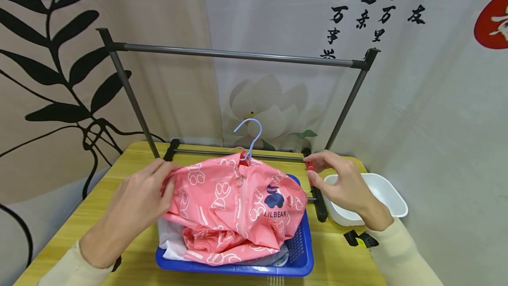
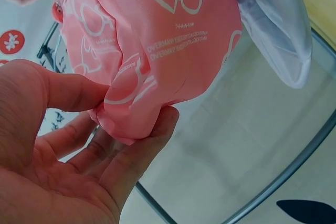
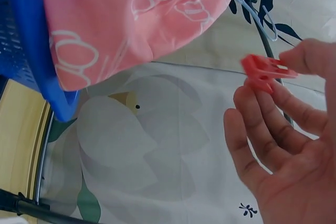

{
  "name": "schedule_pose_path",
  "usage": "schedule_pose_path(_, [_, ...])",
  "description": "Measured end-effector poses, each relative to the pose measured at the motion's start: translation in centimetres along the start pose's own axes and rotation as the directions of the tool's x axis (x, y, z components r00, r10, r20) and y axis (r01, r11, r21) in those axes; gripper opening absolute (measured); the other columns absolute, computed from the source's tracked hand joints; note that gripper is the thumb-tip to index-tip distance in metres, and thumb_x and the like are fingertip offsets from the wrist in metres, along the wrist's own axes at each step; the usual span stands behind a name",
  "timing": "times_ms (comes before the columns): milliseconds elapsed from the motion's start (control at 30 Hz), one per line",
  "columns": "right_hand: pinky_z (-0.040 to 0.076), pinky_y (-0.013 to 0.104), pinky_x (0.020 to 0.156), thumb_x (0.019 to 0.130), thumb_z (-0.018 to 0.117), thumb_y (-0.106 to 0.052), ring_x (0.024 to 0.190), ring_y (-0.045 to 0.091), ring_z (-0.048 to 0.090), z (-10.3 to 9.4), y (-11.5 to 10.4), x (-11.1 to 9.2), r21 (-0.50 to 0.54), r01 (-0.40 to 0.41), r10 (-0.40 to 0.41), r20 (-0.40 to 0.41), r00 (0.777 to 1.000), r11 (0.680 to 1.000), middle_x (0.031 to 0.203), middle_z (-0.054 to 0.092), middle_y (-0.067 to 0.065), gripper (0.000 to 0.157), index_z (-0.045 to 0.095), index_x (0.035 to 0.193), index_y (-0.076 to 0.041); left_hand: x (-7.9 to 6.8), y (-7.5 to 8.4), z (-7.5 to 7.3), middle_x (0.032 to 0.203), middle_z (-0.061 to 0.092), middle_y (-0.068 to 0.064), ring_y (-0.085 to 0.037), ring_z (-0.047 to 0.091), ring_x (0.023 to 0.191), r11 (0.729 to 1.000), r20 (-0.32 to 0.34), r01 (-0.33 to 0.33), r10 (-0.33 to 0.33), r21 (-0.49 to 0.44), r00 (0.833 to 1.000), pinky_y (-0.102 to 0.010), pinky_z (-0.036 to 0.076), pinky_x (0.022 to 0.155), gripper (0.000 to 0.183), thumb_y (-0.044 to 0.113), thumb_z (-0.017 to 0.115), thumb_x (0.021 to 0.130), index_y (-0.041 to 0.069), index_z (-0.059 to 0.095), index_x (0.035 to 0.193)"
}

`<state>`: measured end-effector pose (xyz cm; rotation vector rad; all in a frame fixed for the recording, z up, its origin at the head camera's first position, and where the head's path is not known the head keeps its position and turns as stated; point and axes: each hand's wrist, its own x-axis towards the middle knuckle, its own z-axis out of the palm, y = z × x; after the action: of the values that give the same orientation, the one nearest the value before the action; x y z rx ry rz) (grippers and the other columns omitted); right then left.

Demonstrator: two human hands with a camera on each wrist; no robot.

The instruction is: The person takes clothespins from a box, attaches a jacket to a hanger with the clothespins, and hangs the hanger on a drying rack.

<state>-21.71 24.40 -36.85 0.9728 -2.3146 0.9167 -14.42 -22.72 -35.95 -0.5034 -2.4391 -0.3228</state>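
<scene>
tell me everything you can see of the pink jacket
The pink jacket looks like thin, smooth synthetic fabric, printed with white outline shapes and bearing a dark blue motif above the lettering LILBEAR. A zip with a ring pull runs down the front. Creased, its lower part bunched, it lies over other clothes in a blue basket. The hook of a light blue hanger rises from its neck. The left grip pinches it at one side.

Left hand (image 1: 139,193) pinching, thumb opposed to fingers. Right hand (image 1: 344,184) pinching too, thumb to fingertips, little finger free. Hands well apart, left forearm (image 1: 75,263) and right forearm (image 1: 405,255) reaching forward.
</scene>
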Motion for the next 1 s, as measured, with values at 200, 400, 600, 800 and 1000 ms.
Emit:
schedule_pose_path(200, [0.065,0.014,0.091,0.102,0.084,-0.001,0.089,0.005,0.078,0.5,-0.5,0.4,0.056,-0.031,0.031,-0.005,0.999,0.998,0.107,0.082,-0.003,0.034,0.080,0.134,-0.011,0.3,0.0,0.0,0.106,0.078,-0.015,-0.019,0.070,0.070,1.000,-0.003,-0.005,0.005,-0.002,1.000,-0.038,0.065,0.057,0.033,-0.004,0.089,0.090,0.000,0.081,0.122])
schedule_pose_path(400, [0.065,0.015,0.080,0.100,0.088,0.003,0.085,0.004,0.078,1.0,-1.0,1.0,0.085,-0.033,0.035,-0.018,0.999,0.996,0.104,0.083,0.000,0.034,0.080,0.131,-0.008,0.4,0.0,0.1,0.103,0.077,-0.014,-0.019,0.068,0.068,1.000,-0.009,-0.015,0.015,0.001,1.000,-0.037,0.064,0.056,0.033,-0.004,0.089,0.089,0.000,0.081,0.120])
schedule_pose_path(600, [0.063,0.018,0.070,0.096,0.092,0.001,0.079,0.005,0.078,1.3,-1.5,2.1,0.118,-0.017,0.022,-0.043,0.999,0.993,0.099,0.084,-0.001,0.036,0.081,0.128,-0.009,0.3,0.0,0.1,0.103,0.077,-0.014,-0.018,0.068,0.069,1.000,-0.009,-0.018,0.018,-0.001,1.000,-0.038,0.065,0.057,0.032,-0.004,0.088,0.089,0.000,0.081,0.121])
schedule_pose_path(800, [0.065,0.018,0.074,0.099,0.093,-0.010,0.081,0.008,0.081,1.9,-2.1,3.2,0.169,0.024,-0.013,-0.066,0.998,0.985,0.101,0.085,0.000,0.033,0.081,0.130,-0.011,0.3,-0.2,0.1,0.105,0.077,-0.014,-0.018,0.067,0.070,1.000,-0.017,-0.011,0.011,-0.003,1.000,-0.039,0.063,0.056,0.035,-0.005,0.092,0.088,0.002,0.083,0.121])
schedule_pose_path(1000, [0.067,0.018,0.087,0.100,0.093,-0.010,0.091,0.013,0.083,2.6,-3.2,4.6,0.197,0.066,-0.052,-0.077,0.996,0.978,0.110,0.086,0.004,0.034,0.082,0.131,-0.009,0.2,-0.3,0.0,0.108,0.075,-0.015,-0.020,0.068,0.072,1.000,-0.002,0.012,-0.012,-0.005,1.000,-0.043,0.065,0.058,0.035,-0.004,0.093,0.088,0.002,0.082,0.121])
